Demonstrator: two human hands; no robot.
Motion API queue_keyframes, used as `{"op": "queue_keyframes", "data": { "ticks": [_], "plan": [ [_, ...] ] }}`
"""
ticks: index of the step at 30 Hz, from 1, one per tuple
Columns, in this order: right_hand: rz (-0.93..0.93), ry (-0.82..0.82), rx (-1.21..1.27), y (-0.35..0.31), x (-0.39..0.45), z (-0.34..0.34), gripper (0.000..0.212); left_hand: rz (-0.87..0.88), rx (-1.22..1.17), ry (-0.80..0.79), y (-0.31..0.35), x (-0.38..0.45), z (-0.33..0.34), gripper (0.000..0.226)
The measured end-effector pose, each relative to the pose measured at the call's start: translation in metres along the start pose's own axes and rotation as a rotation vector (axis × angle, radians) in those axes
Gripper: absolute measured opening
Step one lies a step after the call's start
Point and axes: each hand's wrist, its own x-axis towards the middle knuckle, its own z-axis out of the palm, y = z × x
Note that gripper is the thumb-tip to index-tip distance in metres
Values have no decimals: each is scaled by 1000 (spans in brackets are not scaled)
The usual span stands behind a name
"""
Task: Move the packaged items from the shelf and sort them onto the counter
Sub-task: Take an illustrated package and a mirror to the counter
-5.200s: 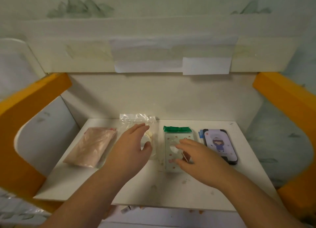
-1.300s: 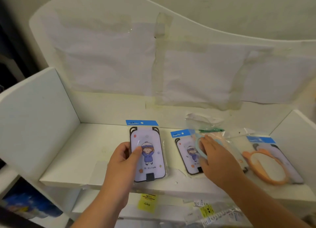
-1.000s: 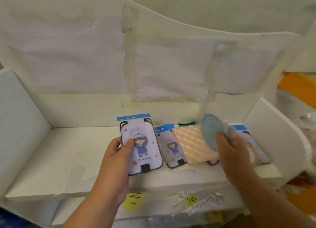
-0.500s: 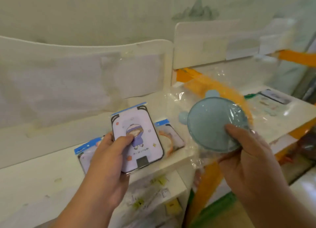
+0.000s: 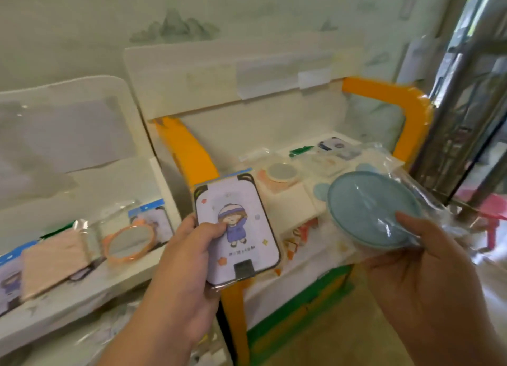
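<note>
I note the left hand (image 5: 189, 258) with its grip clamped on the cartoon-girl card pack (image 5: 236, 228), the right hand (image 5: 422, 267) clamped on the bagged blue round mirror (image 5: 370, 206) — both held up in front of the tabletop (image 5: 285, 209), clear of the shelf (image 5: 82, 283).

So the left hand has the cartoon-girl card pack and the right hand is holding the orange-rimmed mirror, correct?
Not quite. In the head view the left hand does hold the cartoon-girl card pack, but the right hand holds the bagged blue round mirror; the orange-rimmed mirror lies on the shelf.
</note>
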Motion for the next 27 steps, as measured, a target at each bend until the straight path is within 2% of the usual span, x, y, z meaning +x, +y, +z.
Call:
{"op": "queue_keyframes", "data": {
  "ticks": [8, 12, 18, 21, 24, 27],
  "plan": [
    [51, 134, 59, -37, 42, -47, 38, -139, 60, 41, -49, 33, 73, 25],
    [78, 197, 71, -44, 78, -65, 36, -189, 61, 7, -65, 65, 94, 27],
    [119, 162, -23, -50, 154, -84, 50, -163, 19, 50, -77, 127, 119, 27],
    [124, 174, -200, -41, 198, -83, 49, -159, -29, 86, -76, 158, 127, 27],
    [75, 193, -483, -25, 237, -74, 46, -161, -92, 145, -72, 187, 129, 27],
    [-117, 65, -958, -13, 261, -67, 49, -110, -111, 204, -67, 205, 127, 30]
  ]
}}
